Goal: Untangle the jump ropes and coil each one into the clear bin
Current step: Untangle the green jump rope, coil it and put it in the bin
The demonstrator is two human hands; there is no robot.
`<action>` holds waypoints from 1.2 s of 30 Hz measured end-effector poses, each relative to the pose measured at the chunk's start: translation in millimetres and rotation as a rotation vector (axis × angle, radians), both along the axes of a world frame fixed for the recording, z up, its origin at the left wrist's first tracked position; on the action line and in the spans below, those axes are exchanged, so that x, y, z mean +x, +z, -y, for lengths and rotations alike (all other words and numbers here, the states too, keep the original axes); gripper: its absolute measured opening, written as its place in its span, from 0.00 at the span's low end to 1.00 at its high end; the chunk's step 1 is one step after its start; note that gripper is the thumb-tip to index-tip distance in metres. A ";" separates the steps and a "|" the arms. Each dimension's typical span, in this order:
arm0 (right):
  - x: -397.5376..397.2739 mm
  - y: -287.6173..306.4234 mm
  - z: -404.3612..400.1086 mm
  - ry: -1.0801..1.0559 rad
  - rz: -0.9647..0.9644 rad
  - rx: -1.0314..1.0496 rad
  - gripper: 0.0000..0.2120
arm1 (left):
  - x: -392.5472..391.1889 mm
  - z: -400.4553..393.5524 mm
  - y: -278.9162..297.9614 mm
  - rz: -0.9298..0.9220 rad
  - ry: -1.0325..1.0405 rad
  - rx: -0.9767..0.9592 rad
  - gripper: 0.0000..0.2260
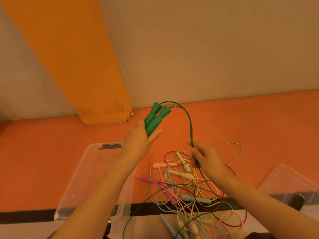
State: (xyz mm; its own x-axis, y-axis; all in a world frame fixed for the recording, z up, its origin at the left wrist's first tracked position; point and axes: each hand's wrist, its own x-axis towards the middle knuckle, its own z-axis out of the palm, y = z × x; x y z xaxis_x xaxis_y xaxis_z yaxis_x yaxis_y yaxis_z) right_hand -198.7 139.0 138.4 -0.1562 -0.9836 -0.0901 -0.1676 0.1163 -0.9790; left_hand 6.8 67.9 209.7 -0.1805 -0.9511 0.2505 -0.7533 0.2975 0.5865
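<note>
My left hand (141, 140) holds the two green handles (155, 119) of a green jump rope together, raised above the orange floor. The green cord (187, 118) arches from the handles down into my right hand (206, 158), which pinches both strands. Below that hand the cord runs into a tangled pile of jump ropes (188, 188) with pink, yellow, pale green and blue handles. The clear bin (82, 171) lies on the floor under my left forearm.
A second clear container (291, 181) sits at the right edge. An orange pillar (86, 75) and a beige wall stand behind. A dark strip (25, 215) crosses the floor near the bottom, with more rope loops lying past it.
</note>
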 end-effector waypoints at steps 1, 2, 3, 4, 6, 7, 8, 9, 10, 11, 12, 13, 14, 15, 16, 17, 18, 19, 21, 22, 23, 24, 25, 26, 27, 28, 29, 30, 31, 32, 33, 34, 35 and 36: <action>4.8 -3.1 -0.2 0.012 0.022 0.013 0.12 | -1.6 0.4 -1.2 -0.014 -0.007 0.003 0.22; 9.1 -4.2 -0.6 0.027 0.022 0.016 0.11 | -3.1 -0.2 -1.7 -0.019 -0.003 0.008 0.22; 12.2 -5.0 -0.8 0.042 0.007 0.012 0.10 | -4.6 -0.7 -2.5 -0.020 0.005 0.013 0.21; 14.9 -4.8 -1.1 0.058 -0.025 0.004 0.10 | -5.8 -1.3 -3.9 -0.023 0.007 0.013 0.21; 19.2 -4.9 -1.5 0.082 -0.090 -0.012 0.12 | -8.7 -2.8 -5.8 -0.034 0.000 0.009 0.20; 22.0 -4.6 -1.8 0.093 -0.103 -0.012 0.12 | -10.3 -3.4 -6.6 -0.038 -0.002 0.009 0.19; 24.8 -4.7 -2.3 0.107 -0.101 -0.007 0.12 | -11.9 -4.2 -7.0 -0.042 -0.003 0.011 0.19; 28.0 -5.8 -2.8 0.121 -0.096 -0.003 0.12 | -13.5 -4.4 -7.7 -0.048 -0.001 0.015 0.18; 31.3 -6.9 -3.3 0.135 -0.094 -0.004 0.12 | -15.1 -4.6 -8.3 -0.053 0.000 0.019 0.18; 34.5 -8.7 -3.6 0.146 -0.097 -0.008 0.12 | -16.9 -4.6 -9.2 -0.061 0.004 0.025 0.18; 37.8 -10.1 -3.9 0.155 -0.105 -0.009 0.12 | -18.8 -5.0 -9.5 -0.069 0.006 0.032 0.18; 41.0 -11.5 -3.7 0.160 -0.113 -0.007 0.11 | -20.9 -4.8 -10.2 -0.076 0.008 0.036 0.18; 44.6 -12.2 -3.5 0.162 -0.117 -0.003 0.11 | -23.0 -5.0 -10.5 -0.080 0.010 0.040 0.18; 48.6 -12.4 -3.0 0.162 -0.106 0.002 0.10 | -25.1 -4.5 -11.1 -0.084 0.011 0.044 0.18; 53.2 -12.0 -3.0 0.159 -0.083 0.008 0.10 | -27.3 -4.1 -12.0 -0.084 0.010 0.054 0.17; 58.1 -11.4 -2.8 0.158 -0.057 0.013 0.10 | -29.3 -3.6 -12.9 -0.087 0.007 0.064 0.17; 62.8 -10.7 -3.0 0.161 -0.035 0.017 0.11 | -31.2 -3.4 -13.1 -0.090 0.003 0.077 0.17; 67.3 -9.3 -3.4 0.166 -0.019 0.021 0.11 | -33.0 -3.5 -13.8 -0.093 -0.002 0.087 0.17; 73.5 -5.8 -4.3 0.177 -0.008 0.018 0.13 | -36.4 -4.0 -15.7 -0.104 -0.011 0.119 0.18; 75.8 -4.8 -4.2 0.187 0.013 0.021 0.14 | -37.7 -4.1 -16.6 -0.116 -0.014 0.142 0.18; 77.9 -4.2 -3.9 0.199 0.052 0.029 0.14 | -38.5 -3.6 -17.9 -0.130 -0.013 0.168 0.18; 79.5 -4.0 -3.2 0.208 0.092 0.039 0.14 | -39.0 -3.1 -18.4 -0.147 -0.012 0.198 0.17; 80.4 -4.8 -2.0 0.210 0.130 0.050 0.14 | -39.3 -1.6 -19.9 -0.176 -0.013 0.226 0.16; 80.7 -6.5 -0.9 0.208 0.161 0.066 0.13 | -39.2 -0.4 -20.6 -0.217 -0.012 0.260 0.15; 80.4 -7.7 0.2 0.205 0.192 0.087 0.13 | -39.0 0.5 -20.9 -0.268 -0.010 0.292 0.15; 79.3 -8.4 0.8 0.203 0.218 0.108 0.13 | -39.2 0.5 -20.0 -0.313 -0.009 0.323 0.14; 78.3 -8.1 1.0 0.206 0.242 0.126 0.12 | -39.2 0.4 -19.5 -0.351 -0.013 0.344 0.13; 77.0 -7.6 0.5 0.212 0.257 0.140 0.12 | -39.4 0.1 -18.5 -0.374 -0.018 0.354 0.13; 76.3 -7.8 -0.2 0.218 0.269 0.154 0.12 | -39.7 0.0 -18.0 -0.391 -0.024 0.354 0.13; 76.2 -9.3 -0.5 0.226 0.270 0.168 0.11 | -40.0 -0.1 -17.1 -0.399 -0.029 0.348 0.13; 76.7 -12.4 -0.7 0.234 0.264 0.183 0.10 | -40.4 0.2 -16.8 -0.408 -0.033 0.340 0.13; 77.6 -15.7 -1.2 0.246 0.246 0.195 0.10 | -40.7 0.5 -16.3 -0.416 -0.036 0.330 0.13; 79.0 -19.9 -1.6 0.260 0.229 0.203 0.10 | -40.9 1.0 -16.4 -0.424 -0.033 0.324 0.13; 80.6 -22.7 -2.7 0.277 0.214 0.209 0.10 | -41.1 1.4 -16.1 -0.427 -0.031 0.323 0.13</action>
State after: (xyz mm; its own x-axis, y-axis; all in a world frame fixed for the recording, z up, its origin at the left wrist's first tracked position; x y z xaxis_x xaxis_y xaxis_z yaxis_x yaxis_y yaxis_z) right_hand -118.1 141.6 115.7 0.1558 -0.9428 -0.2947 -0.0152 0.2960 -0.9551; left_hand -34.3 66.5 193.7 -0.1558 -0.9878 0.0035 -0.4211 0.0696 0.9043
